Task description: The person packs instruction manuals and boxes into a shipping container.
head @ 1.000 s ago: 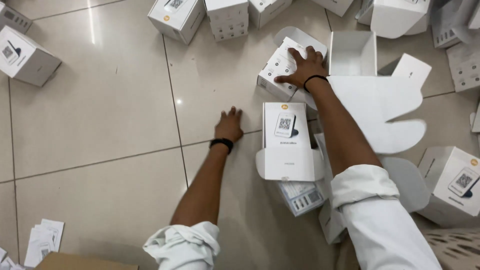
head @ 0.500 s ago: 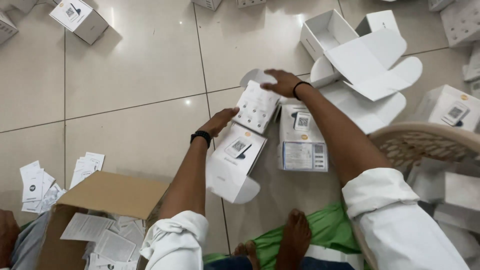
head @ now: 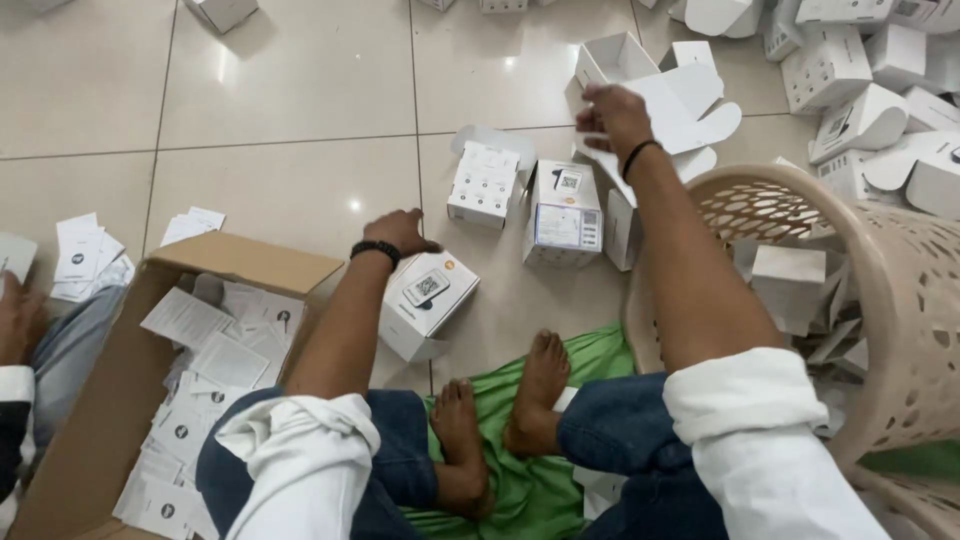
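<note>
Sitting cross-legged on the tiled floor, bare feet resting on a green cloth. Left hand lying palm down, fingers curled loosely, touching the top edge of a small white box with a printed face that is lying tilted on the floor just beside the left knee; not clearly gripping it, seemingly only resting on its corner. Right hand reaching forward, fingers pinching the flap of an open white carton lying farther out on the floor. Wearing a dark band on each wrist, white sleeves rolled up.

Standing between the two hands: a second white box with its flap open, and just beside it a third box showing a printed label, both resting on the tiles and apart from either hand.

Sitting at the left: an open brown cardboard box holding a heap of white paper leaflets. More leaflets lying scattered on the floor beyond it. Another person's hand and sleeve showing at the far left edge.

Standing at the right, touching the right leg: a beige perforated plastic basket holding flattened white packaging. More white boxes piling at the top right.
</note>
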